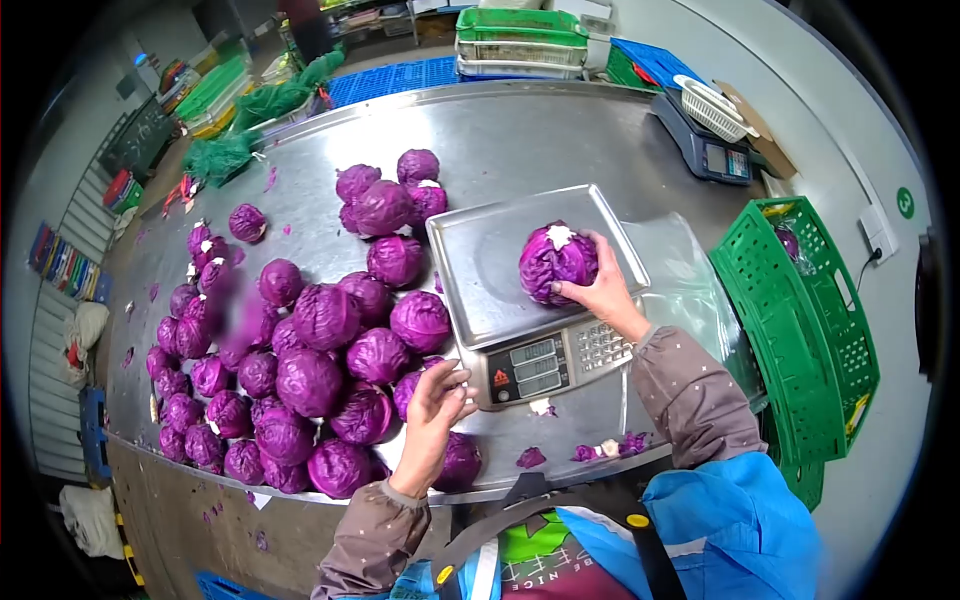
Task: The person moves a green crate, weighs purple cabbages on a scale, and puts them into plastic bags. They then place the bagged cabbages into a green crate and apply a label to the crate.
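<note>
A red cabbage sits on the steel pan of a digital scale, its pale cut stem facing up. My right hand grips it from the right, thumb at the near side and fingers over the far side. Loosely curled, with nothing in it, my left hand hovers by the scale's front left corner. Beside that hand lies a big heap of red cabbages, spread over the left of the steel table. The scale's display faces me.
Clear plastic bags lie right of the scale. Green crates stand at the right edge. A second scale with a white basket is at the back right. Leaf scraps lie near the front edge; green netting is far left.
</note>
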Motion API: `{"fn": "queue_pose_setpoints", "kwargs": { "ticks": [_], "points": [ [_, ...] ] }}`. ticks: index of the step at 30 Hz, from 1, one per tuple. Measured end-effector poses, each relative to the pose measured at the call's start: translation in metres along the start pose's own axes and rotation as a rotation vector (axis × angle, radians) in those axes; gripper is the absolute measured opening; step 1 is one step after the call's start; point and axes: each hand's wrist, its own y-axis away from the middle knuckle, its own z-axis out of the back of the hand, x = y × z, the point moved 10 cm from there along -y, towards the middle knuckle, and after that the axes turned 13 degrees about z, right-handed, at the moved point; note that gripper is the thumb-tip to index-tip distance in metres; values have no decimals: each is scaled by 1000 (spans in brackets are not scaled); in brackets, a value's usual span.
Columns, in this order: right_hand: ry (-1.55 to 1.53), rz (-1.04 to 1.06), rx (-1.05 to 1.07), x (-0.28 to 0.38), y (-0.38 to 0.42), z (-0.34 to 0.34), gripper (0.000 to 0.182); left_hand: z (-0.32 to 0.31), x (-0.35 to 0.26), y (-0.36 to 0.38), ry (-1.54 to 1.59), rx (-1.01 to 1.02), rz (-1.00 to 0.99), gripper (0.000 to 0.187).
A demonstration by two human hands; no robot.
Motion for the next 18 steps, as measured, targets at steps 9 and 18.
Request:
{"fn": "queue_pose_setpoints", "kwargs": {
  "ticks": [9,18],
  "points": [
    [-282,-238,-131,-53,38,77,66,17,12,8,113,-97,30,32],
    [-264,-251,-159,-57,58,85,61,14,23,5,149,-94,98,31]
  ]
}}
